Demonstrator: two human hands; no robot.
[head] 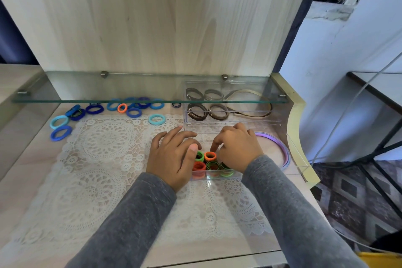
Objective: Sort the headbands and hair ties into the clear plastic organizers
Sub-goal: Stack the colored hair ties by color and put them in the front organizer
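The sorting looks roughly half done, judged by what lies where. The largest group left is the loose scatter of blue hair ties [132,106] along the back of the table [32,169] under the glass shelf [108,85], with one stray orange tie [122,108] among them and a few more blue and turquoise ones out to the left, well apart from any container. The biggest organizer, the clear tray [232,125] at the back right, already holds brown hair ties [196,111] in two clusters and a thin gold-coloured headband [254,113] beside them. To the right a purple headband [280,148] lies curved on the table, seemingly inside another clear container whose walls are hard to make out. Smallest is the clear box [214,175] on the lace mat [104,159] right in front of the person, packed with orange and green hair ties [210,164] standing on edge in rows. The left hand [171,159] rests against the box's left side, fingers loosely spread and thumb on a green tie. The right hand [237,150] reaches in from the right, fingers curled together, index fingertip pressing an orange tie [210,156] into place; whether it pinches anything I cannot tell. The blue ties still need a home.
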